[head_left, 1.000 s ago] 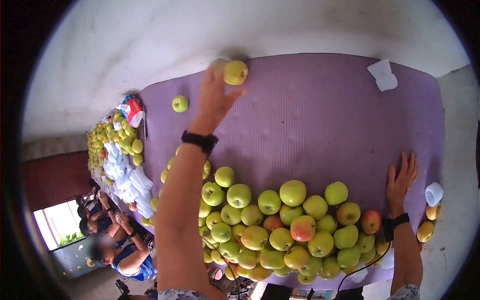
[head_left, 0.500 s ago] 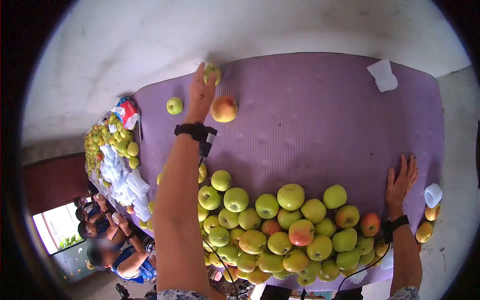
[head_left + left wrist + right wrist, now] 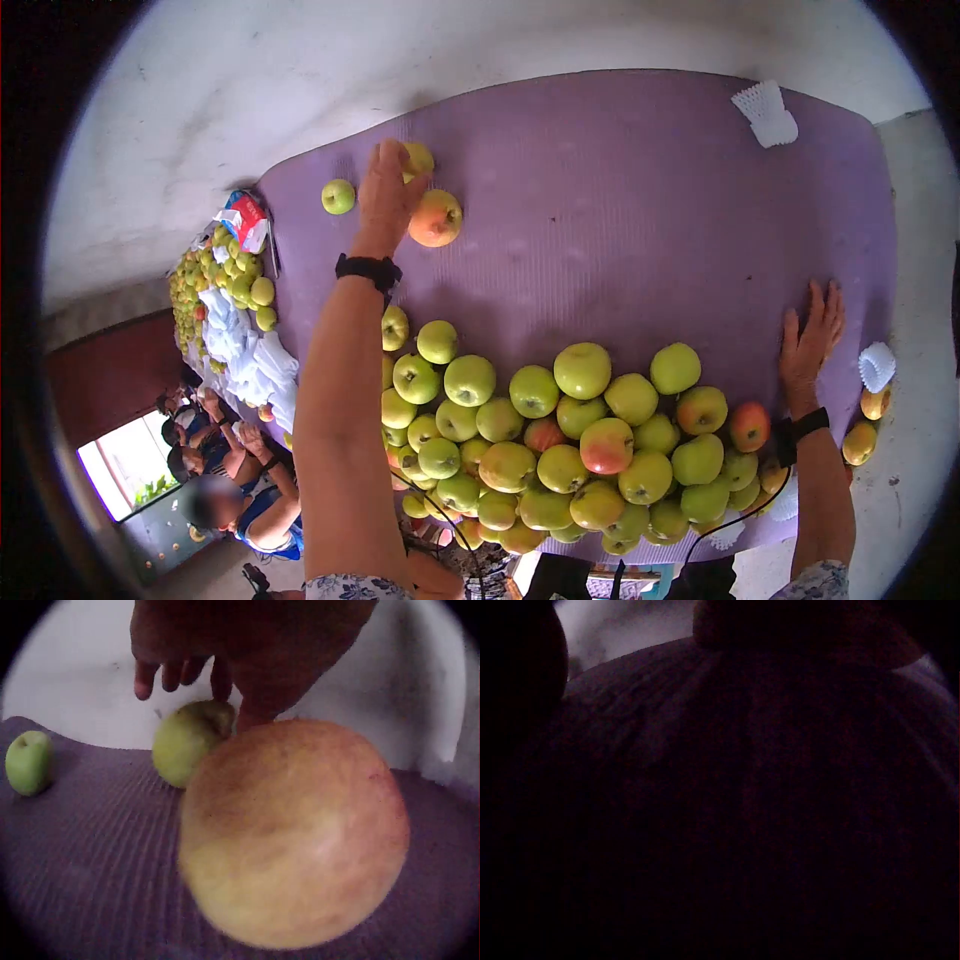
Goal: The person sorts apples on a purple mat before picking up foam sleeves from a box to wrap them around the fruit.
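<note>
Head view downward, wrist views near mat (image 3: pixel 640 220)

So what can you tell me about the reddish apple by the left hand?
The apple is round and whole, its smooth-looking skin blushed orange-red over yellow, with a small dark dimple showing in the head view. It rests on the purple mat, close beside the left hand. Whether the thumb touches it I cannot tell. The left wrist view shows it large, in front.
</note>
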`<action>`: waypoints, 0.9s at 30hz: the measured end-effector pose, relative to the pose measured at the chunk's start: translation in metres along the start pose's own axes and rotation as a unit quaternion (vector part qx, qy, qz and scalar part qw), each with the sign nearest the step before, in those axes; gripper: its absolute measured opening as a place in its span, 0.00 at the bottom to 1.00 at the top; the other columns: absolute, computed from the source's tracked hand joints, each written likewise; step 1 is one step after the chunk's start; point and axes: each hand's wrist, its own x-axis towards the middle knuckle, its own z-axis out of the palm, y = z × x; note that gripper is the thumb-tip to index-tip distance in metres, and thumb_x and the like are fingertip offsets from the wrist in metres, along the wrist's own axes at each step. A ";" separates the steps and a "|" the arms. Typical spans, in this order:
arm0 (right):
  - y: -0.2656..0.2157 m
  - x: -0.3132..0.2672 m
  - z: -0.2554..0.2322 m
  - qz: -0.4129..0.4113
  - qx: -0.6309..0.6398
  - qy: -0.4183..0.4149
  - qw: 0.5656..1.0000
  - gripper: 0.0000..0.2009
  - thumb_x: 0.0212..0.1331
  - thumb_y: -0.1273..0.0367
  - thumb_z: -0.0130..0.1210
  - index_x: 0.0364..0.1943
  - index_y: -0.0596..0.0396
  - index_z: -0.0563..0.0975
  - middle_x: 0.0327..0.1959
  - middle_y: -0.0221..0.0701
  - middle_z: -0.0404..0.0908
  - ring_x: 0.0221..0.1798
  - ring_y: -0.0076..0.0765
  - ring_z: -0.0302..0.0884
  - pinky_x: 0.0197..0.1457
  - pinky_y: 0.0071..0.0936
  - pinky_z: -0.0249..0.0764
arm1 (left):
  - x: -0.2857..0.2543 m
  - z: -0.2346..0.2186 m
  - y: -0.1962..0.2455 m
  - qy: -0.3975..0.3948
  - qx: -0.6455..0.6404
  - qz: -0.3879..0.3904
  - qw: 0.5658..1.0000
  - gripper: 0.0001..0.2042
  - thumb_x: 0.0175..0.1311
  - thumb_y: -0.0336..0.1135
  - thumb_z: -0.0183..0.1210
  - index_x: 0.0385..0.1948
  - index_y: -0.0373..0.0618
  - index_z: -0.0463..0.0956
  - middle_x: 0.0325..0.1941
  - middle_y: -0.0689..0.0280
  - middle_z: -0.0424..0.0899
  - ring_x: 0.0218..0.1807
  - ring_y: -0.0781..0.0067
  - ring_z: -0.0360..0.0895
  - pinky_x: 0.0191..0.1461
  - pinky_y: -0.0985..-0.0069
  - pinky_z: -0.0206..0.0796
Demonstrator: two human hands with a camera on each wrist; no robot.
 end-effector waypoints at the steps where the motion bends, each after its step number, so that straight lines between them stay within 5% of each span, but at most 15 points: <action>1: 0.000 0.000 -0.001 -0.001 0.001 0.000 1.000 0.24 0.62 0.58 0.45 0.61 0.53 0.64 0.67 0.45 0.55 0.71 0.52 0.46 0.71 0.51 0.38 | -0.002 -0.001 0.005 0.000 0.000 0.000 1.000 0.22 0.46 0.30 0.62 0.47 0.49 0.68 0.54 0.53 0.66 0.54 0.46 0.67 0.53 0.61 0.66; 4: -0.003 0.000 -0.006 0.005 -0.003 -0.013 1.000 0.24 0.62 0.57 0.45 0.61 0.52 0.64 0.67 0.44 0.55 0.71 0.52 0.46 0.71 0.51 0.38 | -0.007 0.011 0.007 0.078 -0.067 -0.005 0.995 0.24 0.46 0.28 0.60 0.50 0.49 0.68 0.52 0.50 0.68 0.51 0.44 0.69 0.54 0.61 0.65; 7: -0.002 -0.001 -0.003 0.010 0.003 -0.012 1.000 0.24 0.63 0.57 0.44 0.61 0.52 0.64 0.67 0.45 0.55 0.71 0.52 0.46 0.71 0.50 0.38 | -0.005 0.024 -0.015 0.128 -0.004 0.094 0.987 0.23 0.46 0.28 0.58 0.50 0.50 0.72 0.49 0.49 0.70 0.50 0.45 0.71 0.56 0.61 0.65; 12: 0.000 -0.001 0.000 -0.003 -0.006 -0.002 1.000 0.24 0.63 0.58 0.44 0.61 0.52 0.64 0.67 0.45 0.55 0.71 0.51 0.46 0.71 0.49 0.38 | -0.019 0.025 -0.023 -0.004 -0.128 0.100 0.987 0.14 0.50 0.30 0.54 0.38 0.56 0.81 0.54 0.49 0.70 0.54 0.43 0.67 0.60 0.61 0.62; 15: -0.002 -0.001 -0.001 -0.005 -0.003 0.003 1.000 0.24 0.63 0.57 0.43 0.61 0.53 0.64 0.67 0.46 0.55 0.71 0.52 0.47 0.71 0.48 0.39 | -0.041 0.016 -0.005 -0.015 -0.012 0.137 0.990 0.14 0.48 0.28 0.52 0.35 0.58 0.81 0.55 0.52 0.70 0.55 0.44 0.66 0.62 0.60 0.60; 22: 0.002 -0.004 0.003 0.002 -0.005 0.002 1.000 0.25 0.63 0.56 0.44 0.61 0.51 0.64 0.67 0.46 0.55 0.71 0.51 0.47 0.71 0.48 0.40 | -0.073 0.014 0.000 0.016 -0.081 0.177 0.981 0.15 0.45 0.26 0.50 0.33 0.57 0.81 0.55 0.54 0.69 0.56 0.47 0.64 0.62 0.58 0.57; 27: 0.001 -0.005 0.001 0.002 -0.001 0.000 1.000 0.25 0.63 0.56 0.44 0.62 0.50 0.64 0.67 0.45 0.55 0.70 0.50 0.48 0.71 0.48 0.40 | -0.094 0.006 -0.002 -0.071 -0.095 0.140 0.983 0.15 0.47 0.23 0.50 0.36 0.51 0.80 0.58 0.56 0.68 0.62 0.51 0.60 0.67 0.64 0.52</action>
